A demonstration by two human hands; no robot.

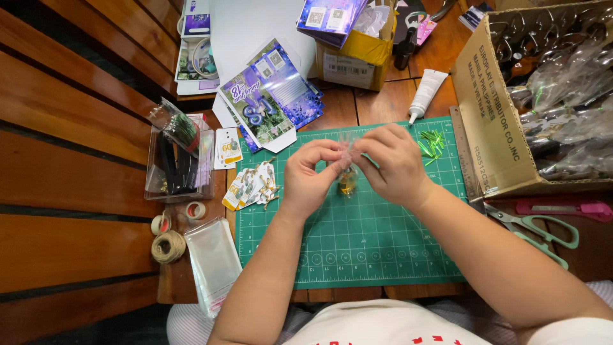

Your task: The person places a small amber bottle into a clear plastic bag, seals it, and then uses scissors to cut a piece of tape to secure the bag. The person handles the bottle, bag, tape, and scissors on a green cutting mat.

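While pinched from both sides: small clear packet (345, 153) with a yellowish thing low inside it, held just above the green cutting mat (357, 236).
Packet axis: long axis running far to near, crinkled top toward the far side, yellow end hanging near the mat.
Left hand (308, 179): closed, fingertips gripping the packet's left edge.
Right hand (393, 163): closed, fingertips gripping the packet's top and right edge.
Mat: gridded, lying on a brown wooden table (383, 102); small green strips (431, 143) at its far right corner; pile of tagged cards (252, 186) at its left edge.
Right of mat: metal ruler (465, 160), green-handled scissors (536, 230), pink utility knife (565, 207), large cardboard box (495, 121) of clear-wrapped items.
Far side: white tube (426, 92), small open carton (357, 61), purple printed cards (274, 96).
Left of mat: clear plastic bin (175, 166) of dark items, twine ball (168, 246), tape rolls (179, 217), stack of clear sleeves (212, 262).
Room: slatted wooden bench or floor (64, 160) at left.
Hard to make out: packet's contents, mostly covered by the fingers; cannot tell what the yellow thing is.
Cut off: large box at the right edge, sleeves partly past the near table edge.
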